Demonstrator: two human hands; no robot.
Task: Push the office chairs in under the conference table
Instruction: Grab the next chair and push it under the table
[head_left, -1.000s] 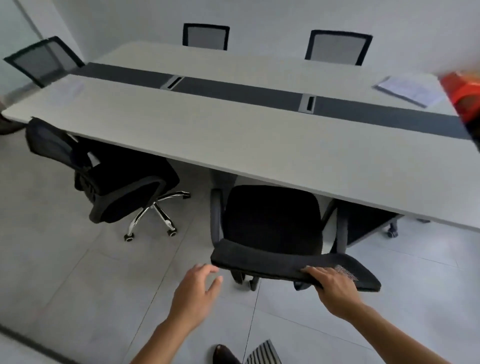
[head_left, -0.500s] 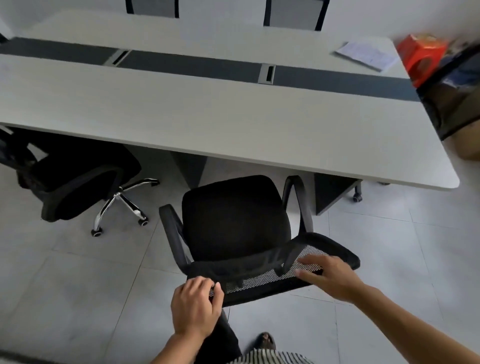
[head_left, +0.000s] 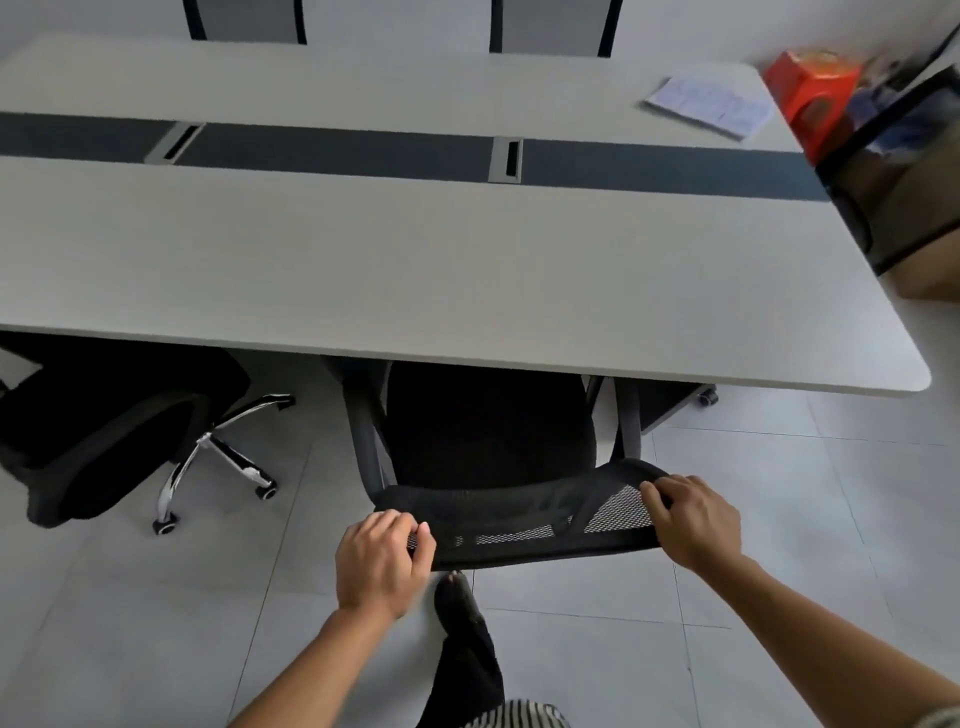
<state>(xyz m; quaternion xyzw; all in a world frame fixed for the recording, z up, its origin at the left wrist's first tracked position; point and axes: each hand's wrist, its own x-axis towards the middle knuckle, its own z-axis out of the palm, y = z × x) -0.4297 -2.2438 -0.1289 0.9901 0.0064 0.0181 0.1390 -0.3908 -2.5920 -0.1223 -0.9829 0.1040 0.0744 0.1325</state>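
A black mesh-back office chair (head_left: 488, 431) stands right in front of me, its seat front and armrests tucked under the near edge of the long grey conference table (head_left: 415, 260). My left hand (head_left: 382, 558) grips the left end of the chair's backrest top. My right hand (head_left: 693, 522) grips the right end. A second black chair (head_left: 104, 415) with a chrome base stands at the left, turned sideways and only partly under the table. Two more chair backs (head_left: 244, 21) show beyond the far side of the table.
A paper sheet (head_left: 709, 106) lies on the table's far right corner. A red box (head_left: 810, 96) and a dark shelf frame (head_left: 904, 171) stand to the right of the table. A wheeled cabinet (head_left: 675, 405) sits under the table's right end. My foot (head_left: 460, 603) stands on the tiled floor.
My left hand reached out and took hold of the backrest. The chair rolled forward, so its seat now goes under the table edge.
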